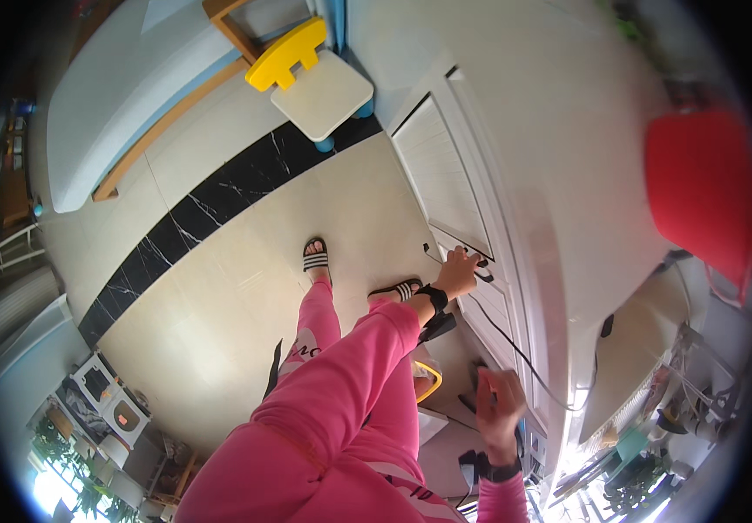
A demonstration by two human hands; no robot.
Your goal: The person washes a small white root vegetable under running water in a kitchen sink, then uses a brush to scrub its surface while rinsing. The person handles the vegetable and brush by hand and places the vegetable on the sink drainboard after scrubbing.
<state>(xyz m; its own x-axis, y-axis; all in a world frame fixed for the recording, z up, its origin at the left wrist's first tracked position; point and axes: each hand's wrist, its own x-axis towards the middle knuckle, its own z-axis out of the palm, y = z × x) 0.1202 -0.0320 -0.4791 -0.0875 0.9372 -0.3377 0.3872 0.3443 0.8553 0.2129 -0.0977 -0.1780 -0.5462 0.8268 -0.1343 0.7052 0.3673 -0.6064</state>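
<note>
My left hand reaches forward at the white panelled door, its fingers curled at a black piece on the door, perhaps a handle; a grip on it cannot be made out. A black cable runs from near this hand down to the right, and a small black plug-like end sticks out on its other side. My right hand is raised lower in the view with bent fingers, close to the door's lower part; whether it holds anything is unclear. Both wrists wear black bands.
A small chair with a yellow back stands by the wall beyond the black marble floor strip. A red chair is at the right. A yellow-rimmed container sits beside my leg. Shelves with plants stand lower left.
</note>
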